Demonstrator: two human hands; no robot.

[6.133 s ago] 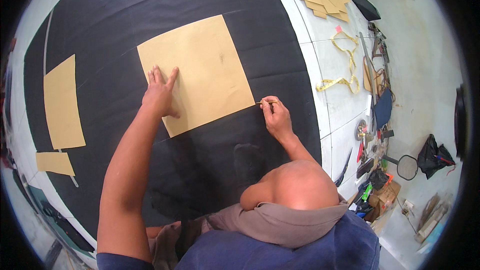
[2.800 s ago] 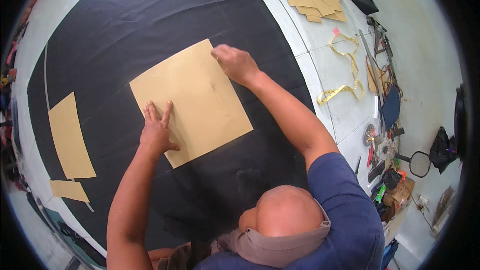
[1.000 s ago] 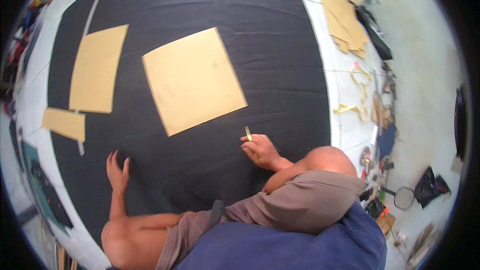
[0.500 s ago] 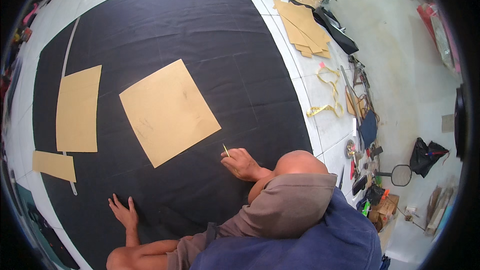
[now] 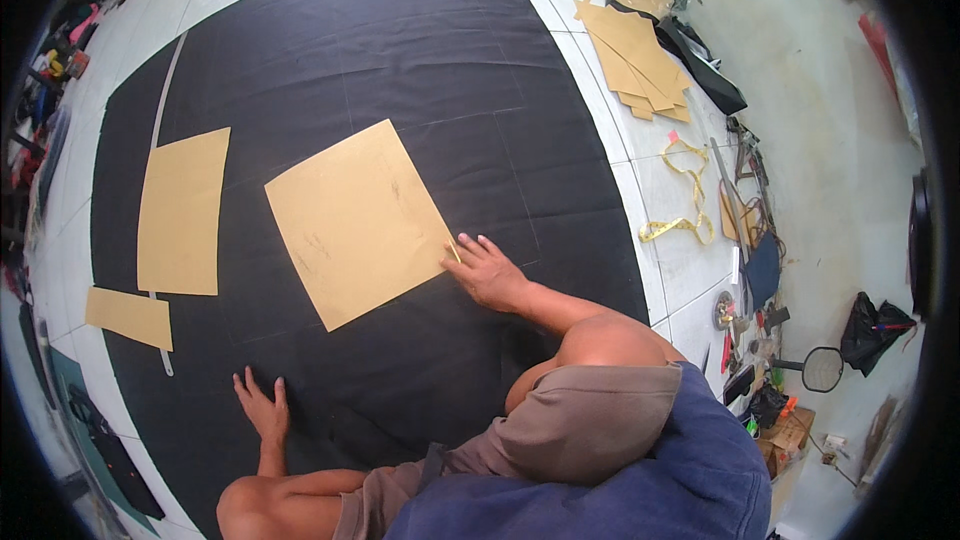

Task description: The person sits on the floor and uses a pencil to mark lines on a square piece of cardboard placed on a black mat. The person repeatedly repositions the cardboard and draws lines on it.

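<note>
A yellow stick (image 5: 453, 253) is held by the right hand (image 5: 488, 275), fingers half-spread, at the near right corner of the tan square (image 5: 355, 225); the left hand (image 5: 264, 414) is rested, fingers fanned, on black cloth (image 5: 420, 360). White floor tiles (image 5: 685, 275) are partly covered, a tan rectangle (image 5: 183, 220) is laid left, and near cloth is hidden by a bent knee (image 5: 615, 342).
</note>
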